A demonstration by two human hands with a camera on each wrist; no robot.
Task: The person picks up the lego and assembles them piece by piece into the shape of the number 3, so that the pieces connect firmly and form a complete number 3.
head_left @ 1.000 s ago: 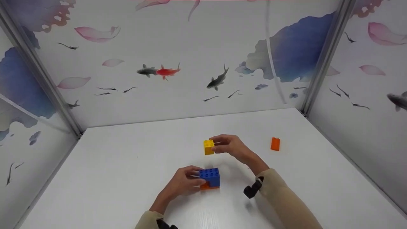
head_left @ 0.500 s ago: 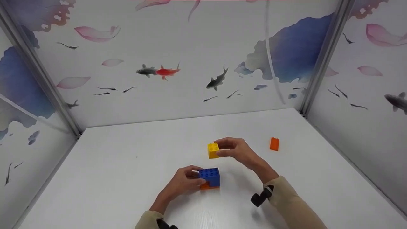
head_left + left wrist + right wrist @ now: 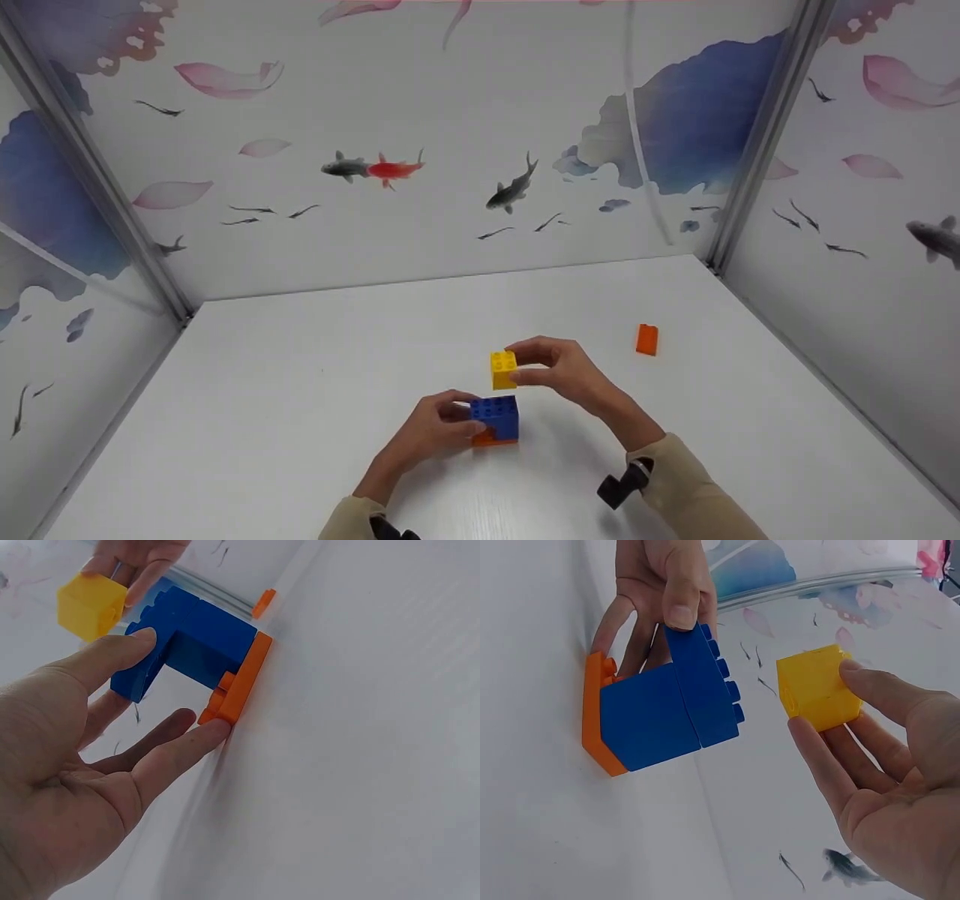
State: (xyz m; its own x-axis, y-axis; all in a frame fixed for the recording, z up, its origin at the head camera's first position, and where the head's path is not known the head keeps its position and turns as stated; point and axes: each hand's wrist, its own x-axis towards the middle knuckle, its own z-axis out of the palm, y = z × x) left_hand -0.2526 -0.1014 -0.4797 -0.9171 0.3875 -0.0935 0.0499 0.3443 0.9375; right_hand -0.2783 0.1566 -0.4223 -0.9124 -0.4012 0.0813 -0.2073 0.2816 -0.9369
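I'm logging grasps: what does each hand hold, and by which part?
The right hand pinches the small yellow plastic brick by opposite side faces. The left hand steadies the blue plastic bricks on their orange plastic base, thumb on top.

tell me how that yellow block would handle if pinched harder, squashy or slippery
Probably stiff: the yellow block keeps crisp square edges in the right hand. Its glossy faces look somewhat slippery. It seems light, since fingertips alone carry it.

yellow brick [image 3: 503, 370]: glossy plastic | blue bricks [image 3: 495, 417]: smooth plastic | table [image 3: 300, 390]: matt white
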